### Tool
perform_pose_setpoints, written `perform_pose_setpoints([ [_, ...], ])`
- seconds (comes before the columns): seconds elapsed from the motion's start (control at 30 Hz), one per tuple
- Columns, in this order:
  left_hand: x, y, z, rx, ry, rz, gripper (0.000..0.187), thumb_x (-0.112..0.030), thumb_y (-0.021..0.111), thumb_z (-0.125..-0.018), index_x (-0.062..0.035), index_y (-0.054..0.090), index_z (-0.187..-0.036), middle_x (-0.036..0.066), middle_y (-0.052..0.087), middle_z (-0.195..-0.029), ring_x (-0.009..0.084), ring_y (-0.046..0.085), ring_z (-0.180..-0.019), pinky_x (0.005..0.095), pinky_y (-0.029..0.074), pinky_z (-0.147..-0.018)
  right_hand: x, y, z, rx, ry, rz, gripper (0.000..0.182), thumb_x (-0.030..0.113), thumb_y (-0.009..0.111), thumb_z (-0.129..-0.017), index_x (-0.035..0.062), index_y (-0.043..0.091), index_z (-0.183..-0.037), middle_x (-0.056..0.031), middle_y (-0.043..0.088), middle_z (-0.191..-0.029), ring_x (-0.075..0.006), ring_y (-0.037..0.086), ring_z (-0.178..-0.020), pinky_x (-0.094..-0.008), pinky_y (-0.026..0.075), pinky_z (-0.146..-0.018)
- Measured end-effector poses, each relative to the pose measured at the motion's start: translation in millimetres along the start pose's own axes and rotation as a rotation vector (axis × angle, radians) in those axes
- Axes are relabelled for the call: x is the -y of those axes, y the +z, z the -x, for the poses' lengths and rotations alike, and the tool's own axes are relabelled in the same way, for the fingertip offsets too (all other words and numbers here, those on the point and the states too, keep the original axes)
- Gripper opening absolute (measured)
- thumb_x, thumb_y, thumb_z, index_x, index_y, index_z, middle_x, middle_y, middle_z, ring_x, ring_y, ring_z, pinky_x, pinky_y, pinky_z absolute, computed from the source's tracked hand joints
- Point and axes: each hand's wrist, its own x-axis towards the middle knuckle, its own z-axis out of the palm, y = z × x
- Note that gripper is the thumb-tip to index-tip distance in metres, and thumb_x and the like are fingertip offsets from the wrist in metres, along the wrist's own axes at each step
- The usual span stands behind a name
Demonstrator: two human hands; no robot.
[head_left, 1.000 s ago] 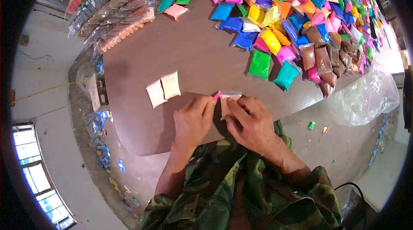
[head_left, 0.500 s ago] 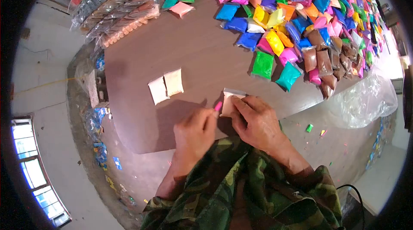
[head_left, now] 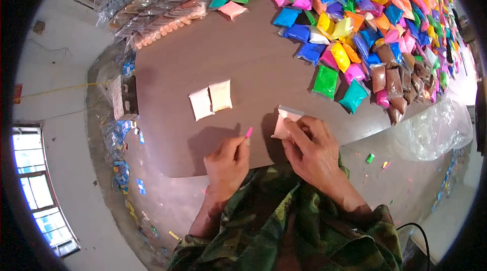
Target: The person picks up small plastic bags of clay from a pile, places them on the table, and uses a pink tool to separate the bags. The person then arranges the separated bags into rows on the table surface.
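My left hand (head_left: 227,162) is closed over the near edge of the table, pinching a small bright pink stick-like piece (head_left: 249,132) that juts out past the fingertips. My right hand (head_left: 315,146) grips a pale pink packet (head_left: 285,119) between thumb and fingers, its clear sealed edge facing away from me. A gap of bare tabletop separates the two hands. Up and to the left of them, a white packet (head_left: 201,104) and a cream packet (head_left: 220,95) lie flat side by side, touching.
A large heap of coloured packets (head_left: 350,22) covers the table's (head_left: 167,78) far right. Stacked clear bags of packets (head_left: 162,12) stand at the far left. A crumpled clear plastic bag (head_left: 431,129) hangs by the right edge. Litter (head_left: 122,174) lies on the floor.
My left hand has drawn back from the pale pink packet, carrying the pink piece away. My right hand keeps hold of the packet. The whole view has shifted slightly.
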Motion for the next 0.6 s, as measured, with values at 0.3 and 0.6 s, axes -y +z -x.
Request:
perform_pose_setpoints([
  [0.3,61.9,-43.3,5.4,-0.251,-0.228,-0.089,0.012,-0.015,0.075,-0.099,-0.0032,0.075,-0.102,0.006,0.069,-0.074,0.0115,0.06,-0.064,0.0295,0.05,-0.061,-7.6,26.5,-33.1,0.017,-0.205,0.066,0.036,0.011,0.074,-0.083,0.0136,0.072,-0.119,-0.0079,0.063,-0.116,-0.0273,0.067,-0.097,-0.0418,0.052,-0.078],
  [0.6,71.4,-42.5,8.5,-0.242,-0.231,-0.097,0.013,-0.014,0.075,-0.099,-0.0018,0.074,-0.104,0.009,0.07,-0.078,0.0118,0.063,-0.067,0.0301,0.052,-0.063,-3.0,67.9,-85.1,0.049,-0.265,0.085,0.033,0.013,0.067,-0.086,0.0128,0.07,-0.119,-0.009,0.061,-0.123,-0.0283,0.066,-0.107,-0.0451,0.052,-0.086],
])
